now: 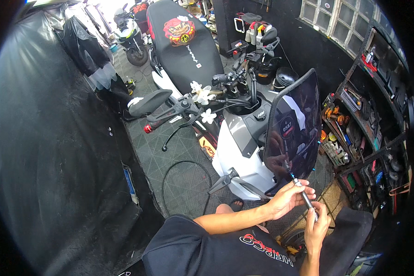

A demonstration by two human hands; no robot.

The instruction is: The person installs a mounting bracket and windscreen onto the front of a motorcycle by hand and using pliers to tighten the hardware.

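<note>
What looks like a ratchet wrench (305,199), with a silver round head and a slim grey handle, is held between both hands in front of the scooter. Its head end is at a blue bolt (292,175) on the lower edge of the dark windscreen (292,133); whether they touch I cannot tell. My left hand (287,198) has thumb and fingers around the upper part of the tool near its head. Lower down, my right hand (318,224) grips the handle's end. The white scooter (241,161) stands beyond, its handlebar partly stripped, with a lever (172,138) hanging on the left.
Shelves (349,119) crowded with tools line the right wall. A black cable (164,184) loops over the tiled floor (184,158). Black sheeting (55,138) covers the left side. Behind the scooter stand another motorcycle (135,46) and a black helmet (286,77).
</note>
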